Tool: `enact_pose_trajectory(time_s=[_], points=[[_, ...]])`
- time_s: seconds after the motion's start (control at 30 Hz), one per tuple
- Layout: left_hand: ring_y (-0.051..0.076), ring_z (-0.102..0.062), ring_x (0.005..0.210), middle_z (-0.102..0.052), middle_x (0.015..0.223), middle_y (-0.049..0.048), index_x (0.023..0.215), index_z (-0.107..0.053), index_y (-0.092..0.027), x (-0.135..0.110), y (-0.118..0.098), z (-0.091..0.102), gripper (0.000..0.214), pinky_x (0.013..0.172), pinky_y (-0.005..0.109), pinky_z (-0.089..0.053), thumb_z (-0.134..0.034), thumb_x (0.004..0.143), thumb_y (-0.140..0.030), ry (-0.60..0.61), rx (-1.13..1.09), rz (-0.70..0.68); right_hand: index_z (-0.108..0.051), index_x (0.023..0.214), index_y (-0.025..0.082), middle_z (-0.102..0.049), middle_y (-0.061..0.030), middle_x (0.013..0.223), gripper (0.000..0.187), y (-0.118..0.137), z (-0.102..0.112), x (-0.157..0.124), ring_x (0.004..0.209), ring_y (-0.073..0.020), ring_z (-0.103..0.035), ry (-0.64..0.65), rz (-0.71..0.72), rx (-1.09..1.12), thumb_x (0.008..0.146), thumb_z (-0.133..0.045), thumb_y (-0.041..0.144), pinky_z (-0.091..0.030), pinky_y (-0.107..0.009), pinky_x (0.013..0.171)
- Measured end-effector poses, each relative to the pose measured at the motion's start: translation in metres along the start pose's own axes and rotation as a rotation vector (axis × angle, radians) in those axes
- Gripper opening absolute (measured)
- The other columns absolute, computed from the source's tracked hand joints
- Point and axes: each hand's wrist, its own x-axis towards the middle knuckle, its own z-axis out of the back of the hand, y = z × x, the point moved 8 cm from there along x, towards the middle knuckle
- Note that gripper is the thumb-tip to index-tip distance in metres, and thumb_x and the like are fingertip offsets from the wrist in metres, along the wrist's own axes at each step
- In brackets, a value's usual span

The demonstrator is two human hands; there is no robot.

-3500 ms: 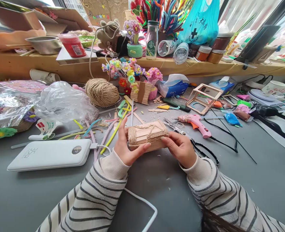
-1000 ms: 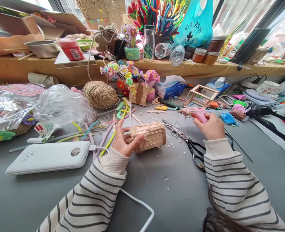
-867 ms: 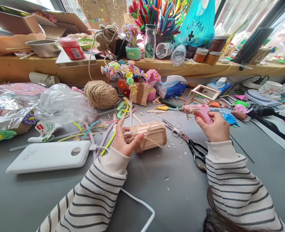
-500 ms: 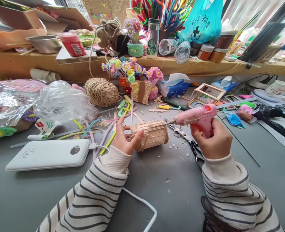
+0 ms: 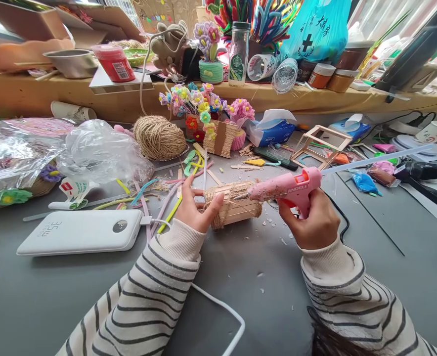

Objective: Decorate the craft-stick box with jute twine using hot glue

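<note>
My left hand (image 5: 198, 206) grips the left end of a small cylinder of wooden craft sticks (image 5: 237, 211), which lies on its side with twine wound round both ends. My thumb presses on its near side; some fingers are hidden behind it. In my right hand (image 5: 313, 220) is a pink hot glue gun (image 5: 287, 188), with a long clear glue stick (image 5: 377, 160) jutting from its back. The gun's nozzle points left, over the cylinder's upper side. Whether the tip touches the sticks or twine, I cannot tell.
A white power bank (image 5: 81, 232) with a cable lies left of my hand. Behind the cylinder are a ball of twine (image 5: 159, 137), a stick-and-flower holder (image 5: 220, 138), a blue tissue pack (image 5: 272, 131) and a wooden frame (image 5: 320, 146). Jars and a bottle (image 5: 239, 54) line the ledge.
My right hand has brought the glue gun left and slightly down, so its nozzle now overlaps the cylinder. My left hand keeps its hold. The whole view has shifted slightly.
</note>
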Motion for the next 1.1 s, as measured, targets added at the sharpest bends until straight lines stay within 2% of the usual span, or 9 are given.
enact_pose_trajectory(time_s=[0.13, 0.23, 0.53, 1.0, 1.1], points=[[0.016, -0.059, 0.064, -0.054, 0.097, 0.0081, 0.133, -0.026, -0.018, 0.0, 0.0, 0.0, 0.098, 0.063, 0.032, -0.047, -0.054, 0.057, -0.072, -0.003, -0.016, -0.006, -0.048, 0.078, 0.019, -0.044, 0.0018, 0.053, 0.03, -0.006, -0.006, -0.002, 0.045, -0.0145, -0.045, 0.073, -0.087, -0.006, 0.074, -0.052, 0.049, -0.036, -0.027, 0.042], [0.016, -0.058, 0.064, -0.055, 0.096, 0.0082, 0.133, -0.028, -0.017, 0.0, -0.001, 0.001, 0.097, 0.066, 0.034, -0.048, -0.053, 0.058, -0.072, -0.017, 0.005, -0.013, -0.049, 0.08, 0.019, -0.046, 0.0011, 0.054, 0.031, -0.009, -0.008, -0.004, 0.046, -0.0151, -0.046, 0.092, -0.106, -0.013, 0.074, -0.052, 0.05, -0.037, -0.027, 0.043], [0.016, -0.057, 0.064, -0.056, 0.095, 0.0071, 0.133, -0.027, -0.016, -0.001, -0.004, 0.001, 0.094, 0.071, 0.038, -0.046, -0.05, 0.061, -0.071, -0.01, 0.047, -0.035, -0.05, 0.081, 0.017, -0.05, 0.0004, 0.056, 0.028, 0.001, -0.004, -0.003, 0.048, -0.0145, -0.049, 0.014, 0.009, -0.009, 0.077, -0.052, 0.045, -0.038, -0.026, 0.042], [0.016, -0.058, 0.063, -0.057, 0.096, 0.0074, 0.133, -0.026, -0.015, -0.001, -0.005, 0.001, 0.093, 0.067, 0.034, -0.047, -0.051, 0.062, -0.068, 0.003, 0.038, -0.033, -0.051, 0.082, 0.019, -0.048, 0.0004, 0.058, 0.027, -0.01, -0.012, -0.01, 0.05, -0.0158, -0.049, 0.07, -0.089, -0.001, 0.074, -0.053, 0.045, -0.04, -0.028, 0.046], [0.015, -0.058, 0.063, -0.056, 0.095, 0.007, 0.133, -0.026, -0.015, -0.001, -0.004, 0.0, 0.093, 0.067, 0.034, -0.047, -0.052, 0.062, -0.068, 0.003, 0.038, -0.03, -0.051, 0.084, 0.018, -0.049, 0.0, 0.059, 0.025, -0.008, -0.009, -0.009, 0.05, -0.0157, -0.05, 0.043, -0.068, -0.01, 0.074, -0.054, 0.042, -0.041, -0.028, 0.046]])
